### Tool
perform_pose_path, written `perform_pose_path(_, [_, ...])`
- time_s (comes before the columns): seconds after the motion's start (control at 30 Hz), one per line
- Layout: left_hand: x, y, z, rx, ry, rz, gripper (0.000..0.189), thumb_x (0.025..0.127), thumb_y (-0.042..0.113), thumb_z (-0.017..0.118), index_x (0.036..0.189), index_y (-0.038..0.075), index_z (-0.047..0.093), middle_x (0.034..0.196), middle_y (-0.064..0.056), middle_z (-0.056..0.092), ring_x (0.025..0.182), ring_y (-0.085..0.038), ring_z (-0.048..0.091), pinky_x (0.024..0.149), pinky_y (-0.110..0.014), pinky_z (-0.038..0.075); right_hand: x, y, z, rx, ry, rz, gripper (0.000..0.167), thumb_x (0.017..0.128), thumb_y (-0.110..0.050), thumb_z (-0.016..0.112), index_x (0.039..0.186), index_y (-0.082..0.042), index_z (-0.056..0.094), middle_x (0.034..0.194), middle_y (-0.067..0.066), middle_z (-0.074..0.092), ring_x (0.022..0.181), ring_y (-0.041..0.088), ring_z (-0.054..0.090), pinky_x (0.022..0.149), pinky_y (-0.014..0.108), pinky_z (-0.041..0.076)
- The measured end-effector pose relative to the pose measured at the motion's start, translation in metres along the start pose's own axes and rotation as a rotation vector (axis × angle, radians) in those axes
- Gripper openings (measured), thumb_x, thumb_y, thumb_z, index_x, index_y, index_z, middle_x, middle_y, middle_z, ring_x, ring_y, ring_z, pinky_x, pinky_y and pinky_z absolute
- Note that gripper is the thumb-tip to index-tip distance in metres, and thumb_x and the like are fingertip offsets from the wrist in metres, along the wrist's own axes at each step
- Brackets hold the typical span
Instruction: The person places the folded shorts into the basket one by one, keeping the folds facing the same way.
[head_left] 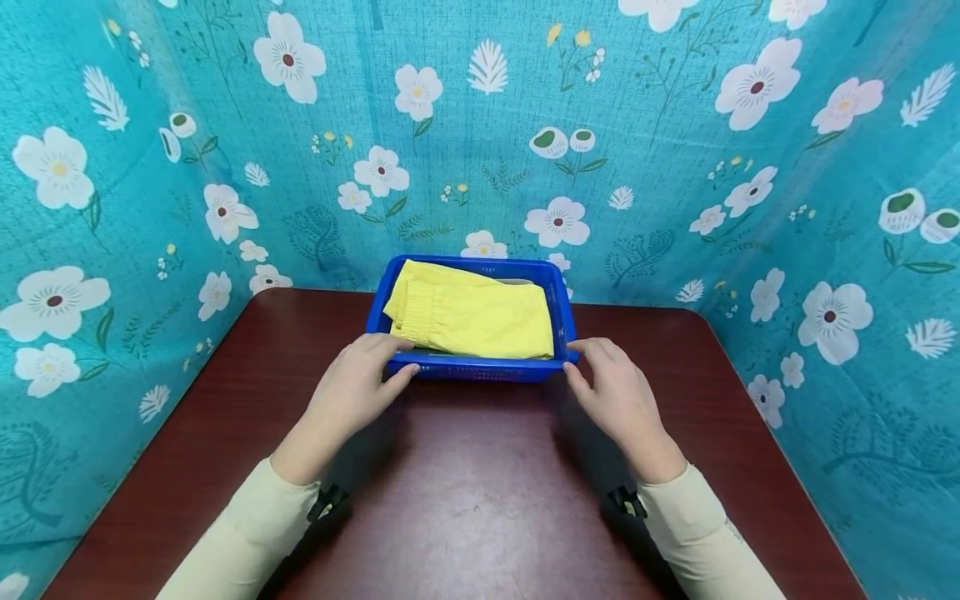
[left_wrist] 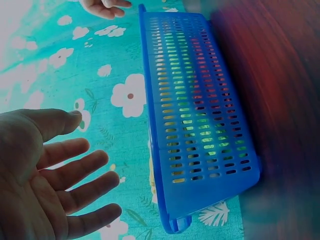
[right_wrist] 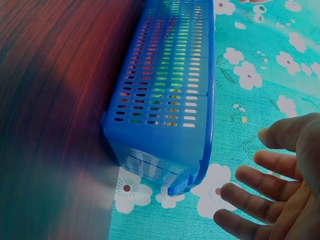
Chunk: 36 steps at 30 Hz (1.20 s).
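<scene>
A blue slotted plastic basket (head_left: 480,369) stands at the far side of the table. Inside it, on top, lies a folded yellow garment (head_left: 487,318) with a gathered elastic band. Red and green colours show through the slots of the basket (left_wrist: 200,100) in the left wrist view; what they belong to is hidden. My left hand (head_left: 352,387) is at the basket's front left corner, fingers spread and relaxed. At the front right corner is my right hand (head_left: 615,392), its fingers likewise apart. Both wrist views show a gap between fingers and basket, and neither hand holds anything.
The dark red-brown table (head_left: 472,492) stretches from the basket toward me. A turquoise flowered cloth (head_left: 480,167) hangs behind the table and along both sides, close to the basket's back.
</scene>
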<state>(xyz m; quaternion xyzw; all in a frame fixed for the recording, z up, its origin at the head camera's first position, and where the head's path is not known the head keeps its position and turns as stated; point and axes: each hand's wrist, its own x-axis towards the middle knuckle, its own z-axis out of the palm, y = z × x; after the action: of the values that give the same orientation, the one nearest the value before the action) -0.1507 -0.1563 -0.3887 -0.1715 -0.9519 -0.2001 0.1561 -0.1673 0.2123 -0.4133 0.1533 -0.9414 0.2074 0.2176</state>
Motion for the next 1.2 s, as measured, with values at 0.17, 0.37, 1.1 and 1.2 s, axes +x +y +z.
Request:
perform_pose_path(0.17, [-0.001, -0.003, -0.005, -0.001, -0.009, -0.012, 0.041, 0.093, 0.038, 0.076, 0.127, 0.015, 0.069, 0.125, -0.006, 0.070, 0.119, -0.026, 0.063, 0.099, -0.049, 0.054, -0.001, 0.003, 0.000, 0.002, 0.005, -0.008, 0.038, 0.093, -0.024, 0.077, 0.126, -0.010, 0.066, 0.122, 0.009, 0.068, 0.109, 0.027, 0.065, 0.088, 0.050, 0.059])
perform_pose_path(0.37, [0.001, -0.010, -0.013, 0.001, -0.018, 0.000, 0.044, 0.093, 0.037, 0.077, 0.129, 0.015, 0.068, 0.127, -0.007, 0.069, 0.119, -0.027, 0.063, 0.099, -0.051, 0.054, -0.001, 0.006, -0.002, 0.002, 0.021, -0.024, 0.038, 0.093, -0.026, 0.077, 0.126, -0.009, 0.067, 0.121, 0.010, 0.068, 0.109, 0.027, 0.065, 0.089, 0.050, 0.058])
perform_pose_path(1.1, [-0.002, -0.043, -0.010, 0.038, -0.015, -0.024, 0.049, 0.091, 0.041, 0.077, 0.130, 0.012, 0.067, 0.127, -0.011, 0.068, 0.119, -0.031, 0.061, 0.099, -0.055, 0.052, 0.004, 0.026, -0.005, 0.001, -0.052, -0.010, 0.042, 0.095, -0.030, 0.074, 0.131, -0.009, 0.064, 0.128, 0.010, 0.065, 0.117, 0.030, 0.063, 0.094, 0.054, 0.055])
perform_pose_path(1.2, [-0.003, -0.048, -0.011, 0.041, 0.005, -0.025, 0.050, 0.091, 0.041, 0.078, 0.129, 0.011, 0.067, 0.127, -0.012, 0.068, 0.118, -0.032, 0.061, 0.098, -0.055, 0.053, 0.004, 0.029, -0.005, 0.000, -0.069, -0.008, 0.044, 0.096, -0.032, 0.074, 0.132, -0.009, 0.064, 0.129, 0.011, 0.064, 0.118, 0.031, 0.062, 0.095, 0.055, 0.055])
